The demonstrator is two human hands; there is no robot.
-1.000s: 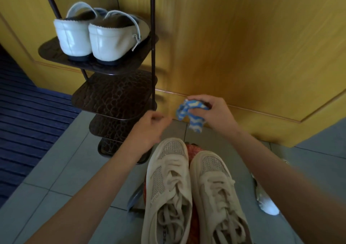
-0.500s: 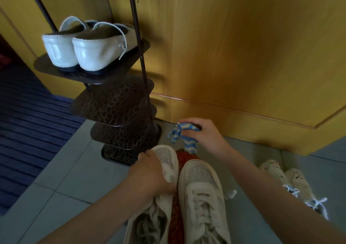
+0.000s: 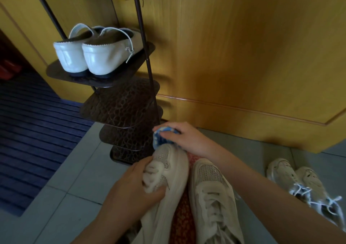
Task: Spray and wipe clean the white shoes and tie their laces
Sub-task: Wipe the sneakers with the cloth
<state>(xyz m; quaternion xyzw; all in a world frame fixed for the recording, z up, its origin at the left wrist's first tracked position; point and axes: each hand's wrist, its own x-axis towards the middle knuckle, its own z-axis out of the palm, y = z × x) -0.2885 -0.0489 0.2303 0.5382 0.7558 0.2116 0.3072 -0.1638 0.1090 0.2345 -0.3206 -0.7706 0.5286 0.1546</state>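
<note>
Shoe (image 3: 176, 172) looks light and soft, so my left hand (image 3: 129, 193) clamps its laced middle while my right hand (image 3: 187, 139) grips the cloth (image 3: 159, 140) against its toe.

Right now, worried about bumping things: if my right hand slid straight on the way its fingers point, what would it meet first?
Probably the shoe rack: the right hand, gripping the blue-and-white cloth at the toe of the sneaker, points left at its lowest shelves. Depth is unclear.
</note>
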